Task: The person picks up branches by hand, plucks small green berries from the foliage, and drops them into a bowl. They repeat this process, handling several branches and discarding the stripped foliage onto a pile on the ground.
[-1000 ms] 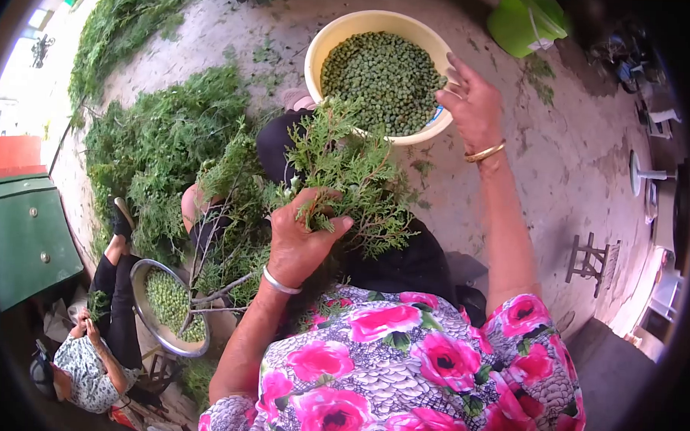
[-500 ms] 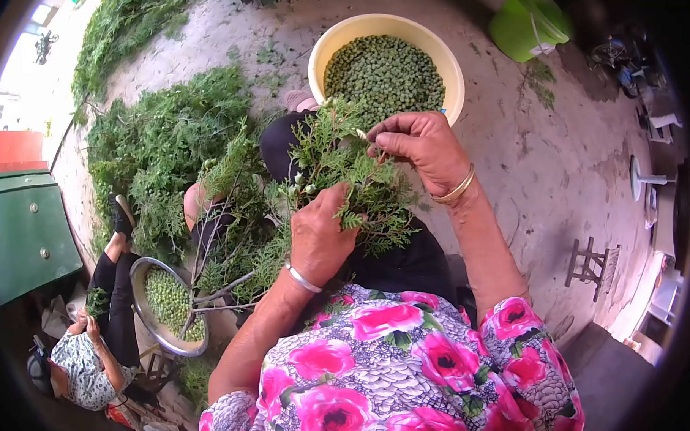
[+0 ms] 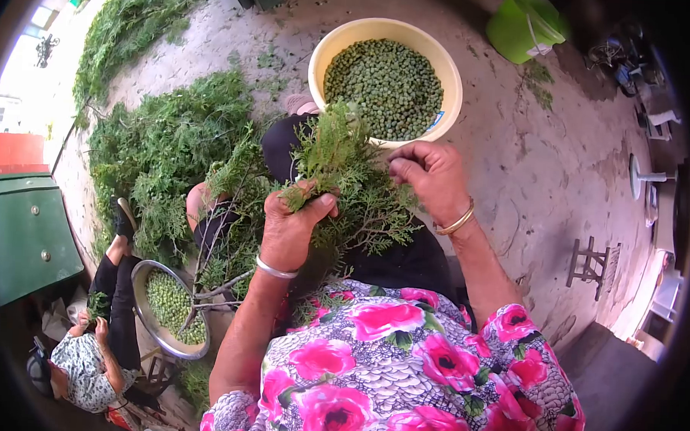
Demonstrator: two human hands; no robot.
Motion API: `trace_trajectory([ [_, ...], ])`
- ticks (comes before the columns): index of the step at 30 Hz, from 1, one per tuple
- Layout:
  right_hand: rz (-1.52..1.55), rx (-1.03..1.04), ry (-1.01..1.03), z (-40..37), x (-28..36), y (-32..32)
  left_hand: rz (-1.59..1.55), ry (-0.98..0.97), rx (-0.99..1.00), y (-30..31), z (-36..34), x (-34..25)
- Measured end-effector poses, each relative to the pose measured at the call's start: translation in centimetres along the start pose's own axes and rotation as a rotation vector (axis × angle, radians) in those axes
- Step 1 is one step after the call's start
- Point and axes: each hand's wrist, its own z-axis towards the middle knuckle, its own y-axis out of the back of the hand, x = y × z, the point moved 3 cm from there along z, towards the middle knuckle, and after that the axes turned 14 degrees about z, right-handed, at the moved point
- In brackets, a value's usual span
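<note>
A leafy conifer branch [image 3: 375, 220] lies across my lap, its bare woody stems reaching left. My left hand [image 3: 291, 225] is closed round a sprig of it, thumb pressed against the fingers. To the right of the foliage, my right hand [image 3: 434, 177] is curled with thumb and forefinger together; whatever it pinches, if anything, is too small to make out. Just beyond the hands stands a cream basin [image 3: 454, 82] holding many small green cones [image 3: 384, 84]. Part of its near rim is hidden by the foliage.
Heaps of cut branches [image 3: 165, 133] cover the floor on the left. A metal bowl [image 3: 140, 303] of green cones stands near a seated person [image 3: 93, 359] who holds a sprig. A green bucket [image 3: 518, 31] is at the upper right, a small wooden stool [image 3: 590, 266] further right.
My left hand has shifted left and turned, now showing its thumb and gripping a sprig. My right hand has drawn down and away from the foliage it was picking at.
</note>
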Motion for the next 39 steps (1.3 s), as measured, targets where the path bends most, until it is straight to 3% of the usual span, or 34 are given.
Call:
trace_trajectory([
  [2, -0.158, 0.095, 0.001, 0.0, -0.8, -0.2, -0.035, 0.014, -0.008, 0.2, 0.0, 0.2],
  [7, -0.265, -0.087, 0.072, 0.8, -2.2, 0.4, -0.042, 0.045, 0.015, 0.7, -0.3, 0.1],
  [10, -0.065, -0.072, 0.123, 0.8, -0.1, -0.5, -0.061, 0.023, 0.046, 0.5, -0.5, 0.1],
  [12, 0.150, 0.061, 0.149, 1.1, 1.0, -1.8, 0.020, -0.002, 0.042, 0.5, -0.4, 0.4],
  [16, 0.083, 0.215, 0.057, 1.6, 1.2, -2.9, -0.010, 0.015, 0.079, 0.8, -0.7, 0.2],
  [24, 0.197, 0.108, 0.038, 1.0, 2.0, -2.6, -0.009, -0.007, 0.063, 0.7, -0.7, 0.7],
  [27, 0.040, 0.133, 0.149, 1.1, 2.8, -2.2, -0.002, -0.023, 0.077, 0.7, -0.6, 0.9],
  [35, 0.037, 0.246, 0.042, 1.8, 3.4, -0.6, 0.130, -0.043, 0.141, 0.7, -0.6, 0.3],
  [39, 0.088, 0.149, 0.067, 3.1, 5.0, 3.4, 0.018, 0.020, 0.148, 1.5, -1.3, 1.0],
])
